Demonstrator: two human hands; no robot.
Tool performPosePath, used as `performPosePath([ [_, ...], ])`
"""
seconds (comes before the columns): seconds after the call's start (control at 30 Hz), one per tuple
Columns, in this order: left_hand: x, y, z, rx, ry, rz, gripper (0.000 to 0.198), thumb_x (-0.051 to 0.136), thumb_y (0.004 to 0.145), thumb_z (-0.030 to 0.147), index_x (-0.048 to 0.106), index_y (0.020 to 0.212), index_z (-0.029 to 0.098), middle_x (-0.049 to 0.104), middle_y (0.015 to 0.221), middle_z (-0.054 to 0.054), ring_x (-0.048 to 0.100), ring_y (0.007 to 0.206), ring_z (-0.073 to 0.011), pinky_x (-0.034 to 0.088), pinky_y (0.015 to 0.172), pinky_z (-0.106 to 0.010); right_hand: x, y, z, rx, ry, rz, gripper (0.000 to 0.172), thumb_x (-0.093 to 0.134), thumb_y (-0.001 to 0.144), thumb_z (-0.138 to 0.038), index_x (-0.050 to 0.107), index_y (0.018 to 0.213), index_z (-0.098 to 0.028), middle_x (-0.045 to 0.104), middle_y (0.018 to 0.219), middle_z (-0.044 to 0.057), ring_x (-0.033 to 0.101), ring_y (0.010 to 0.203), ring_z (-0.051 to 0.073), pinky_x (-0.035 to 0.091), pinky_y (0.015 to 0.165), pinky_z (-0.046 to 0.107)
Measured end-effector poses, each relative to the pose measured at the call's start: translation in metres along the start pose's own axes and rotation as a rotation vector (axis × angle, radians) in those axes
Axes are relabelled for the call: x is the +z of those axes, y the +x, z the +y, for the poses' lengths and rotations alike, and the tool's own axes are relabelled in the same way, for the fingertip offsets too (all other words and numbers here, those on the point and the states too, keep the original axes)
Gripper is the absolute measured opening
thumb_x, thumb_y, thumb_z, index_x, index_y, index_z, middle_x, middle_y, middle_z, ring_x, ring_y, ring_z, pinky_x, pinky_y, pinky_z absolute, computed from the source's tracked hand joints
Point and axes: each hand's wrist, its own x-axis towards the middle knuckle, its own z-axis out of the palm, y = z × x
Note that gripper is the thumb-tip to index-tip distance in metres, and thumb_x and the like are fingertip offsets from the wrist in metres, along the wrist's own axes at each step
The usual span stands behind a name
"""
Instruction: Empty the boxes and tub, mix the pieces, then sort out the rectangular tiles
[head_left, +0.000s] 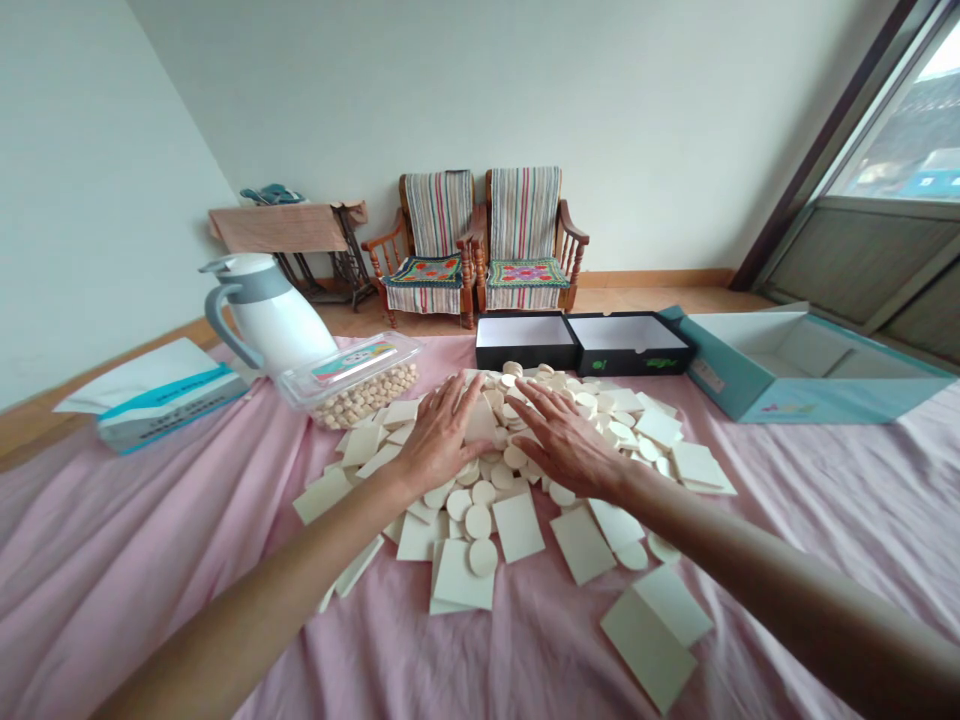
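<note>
Resting left hand point(439, 435) and right hand point(570, 445) on heaped cream discs point(478, 521).

Soft daylight via window point(892, 120); glass blown out; faint shadow under R hand point(571, 442); edges warped

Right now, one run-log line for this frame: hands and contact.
left hand: spread on cream discs | right hand: spread on same pile | rectangular cream pieces around | nothing gripped

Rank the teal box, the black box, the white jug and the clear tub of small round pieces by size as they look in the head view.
1. the teal box
2. the black box
3. the white jug and the clear tub: they look alike, and nearness to the camera leaves their order unsure
</note>
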Motion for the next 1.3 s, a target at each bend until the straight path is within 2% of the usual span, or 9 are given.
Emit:
performPosePath([
  [0.07,-0.014,-0.011,0.002,0.076,-0.034,0.013,0.073,0.056,0.089,0.049,0.028,0.148,0.018,0.028,0.153,-0.019,0.03,0.14,-0.0334,0.03,0.111,-0.053,-0.016,-0.016,0.0,-0.004,0.051,0.023,0.042,0.043,0.097,-0.031,0.047,0.135,-0.015,0.045,0.142,0.019,0.044,0.13,0.03,0.039,0.104,0.053],
  [0.17,-0.038,-0.037,0.013,0.333,-0.114,-0.119,0.058,0.055,0.087,0.056,0.05,0.134,0.023,0.036,0.151,-0.014,0.031,0.14,-0.0311,0.029,0.113,-0.049,-0.038,-0.055,-0.005,-0.04,0.185,-0.025,0.032,0.048,0.095,-0.031,0.056,0.122,-0.016,0.061,0.117,0.015,0.06,0.103,0.023,0.052,0.086,0.04],
  [0.27,-0.053,-0.063,0.028,0.524,-0.126,-0.274,0.064,0.06,0.081,0.061,0.052,0.132,0.022,0.041,0.147,-0.014,0.035,0.136,-0.0325,0.03,0.112,-0.051,-0.055,-0.097,-0.016,-0.097,0.243,-0.151,0.029,0.057,0.089,-0.033,0.06,0.114,-0.018,0.063,0.104,0.012,0.061,0.092,0.021,0.052,0.077,0.034],
  [0.37,-0.054,-0.079,0.039,0.599,-0.079,-0.35,0.055,0.057,0.088,0.051,0.048,0.136,0.025,0.049,0.141,-0.011,0.043,0.13,-0.0292,0.031,0.111,-0.05,-0.066,-0.124,-0.026,-0.145,0.254,-0.265,0.039,0.062,0.085,-0.035,0.059,0.121,-0.02,0.064,0.108,0.012,0.06,0.095,0.022,0.05,0.08,0.035],
  [0.53,-0.039,-0.082,0.046,0.636,0.039,-0.288,0.046,0.056,0.091,0.04,0.05,0.135,0.027,0.049,0.142,-0.009,0.043,0.131,-0.0271,0.03,0.111,-0.048,-0.067,-0.137,-0.03,-0.173,0.196,-0.367,0.049,0.061,0.086,-0.034,0.052,0.133,-0.023,0.062,0.119,0.011,0.058,0.102,0.024,0.048,0.086,0.037],
  [0.73,-0.034,-0.073,0.044,0.746,0.132,-0.18,0.037,0.049,0.092,0.011,0.055,0.126,0.023,0.057,0.135,-0.009,0.046,0.13,-0.0229,0.032,0.111,-0.044,-0.066,-0.143,-0.028,-0.172,0.245,-0.318,0.046,0.06,0.085,-0.033,0.056,0.13,-0.022,0.063,0.114,0.011,0.059,0.098,0.023,0.047,0.086,0.035],
  [0.97,-0.029,-0.057,0.044,0.695,0.159,-0.107,0.03,0.046,0.093,0.009,0.057,0.12,0.018,0.059,0.131,-0.012,0.048,0.128,-0.0256,0.041,0.104,-0.048,-0.071,-0.149,-0.029,-0.202,0.197,-0.328,0.058,0.062,0.083,-0.035,0.049,0.138,-0.023,0.063,0.117,0.011,0.059,0.1,0.024,0.046,0.09,0.037],
  [1.23,-0.017,-0.019,0.04,0.356,0.044,0.093,0.036,0.045,0.095,0.016,0.051,0.131,0.016,0.058,0.13,-0.012,0.051,0.124,-0.0233,0.043,0.105,-0.043,-0.045,-0.156,-0.023,-0.146,0.138,-0.247,0.055,0.066,0.083,-0.035,0.051,0.133,-0.016,0.061,0.114,0.014,0.061,0.093,0.023,0.053,0.077,0.033],
  [1.3,-0.018,-0.017,0.037,0.363,0.021,0.109,0.036,0.046,0.097,0.024,0.05,0.132,0.017,0.057,0.132,-0.013,0.049,0.126,-0.0238,0.041,0.106,-0.043,-0.04,-0.159,-0.021,-0.142,0.136,-0.204,0.055,0.065,0.084,-0.036,0.049,0.133,-0.016,0.06,0.115,0.015,0.062,0.091,0.022,0.054,0.074,0.031],
])
